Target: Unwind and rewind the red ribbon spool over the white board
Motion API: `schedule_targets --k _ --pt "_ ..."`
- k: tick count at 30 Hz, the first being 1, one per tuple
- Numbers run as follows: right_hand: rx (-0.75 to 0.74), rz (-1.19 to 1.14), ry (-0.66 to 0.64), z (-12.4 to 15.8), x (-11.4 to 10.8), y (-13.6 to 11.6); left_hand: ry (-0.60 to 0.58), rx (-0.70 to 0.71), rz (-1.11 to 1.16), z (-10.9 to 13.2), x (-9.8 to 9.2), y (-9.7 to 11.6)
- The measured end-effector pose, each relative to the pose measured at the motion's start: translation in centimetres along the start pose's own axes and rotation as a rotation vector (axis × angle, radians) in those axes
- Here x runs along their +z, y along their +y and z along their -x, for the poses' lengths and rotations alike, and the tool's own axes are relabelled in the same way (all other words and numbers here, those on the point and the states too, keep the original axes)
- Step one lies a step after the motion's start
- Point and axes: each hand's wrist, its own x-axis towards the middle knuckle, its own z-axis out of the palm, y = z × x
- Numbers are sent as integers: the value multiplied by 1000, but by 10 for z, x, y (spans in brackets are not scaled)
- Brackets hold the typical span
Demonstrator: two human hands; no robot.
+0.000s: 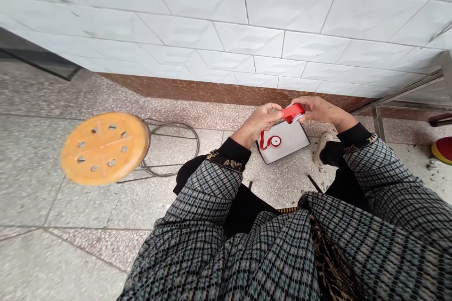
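Between my two hands is a roll of red ribbon (pixel 294 112) on a white core. My right hand (pixel 315 108) grips the roll from its right side. Closed in a pinch, my left hand (pixel 264 120) has the ribbon's loose end at the roll's left. A strip of red ribbon (pixel 262 140) hangs below my left hand. Under the hands, a shallow white box or board with dark edges (pixel 289 147) rests on the floor. On it lies a second, smaller red roll with a white centre (pixel 275 141).
An orange round stool seat with holes (pixel 106 148) and thin metal legs is at the left. The white tiled wall (pixel 261 49) rises in front. A metal frame (pixel 379 120) stands at the right, near a red and yellow object (pixel 443 149). Small scraps litter the floor.
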Motion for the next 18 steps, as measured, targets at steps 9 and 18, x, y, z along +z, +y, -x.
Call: schedule_targets --k 9,18 --pt "91 -351 9 2 -7 -3 -42 29 -10 2 -12 6" --pt "36 -614 8 0 6 -16 -131 61 26 -4 -7 -4"
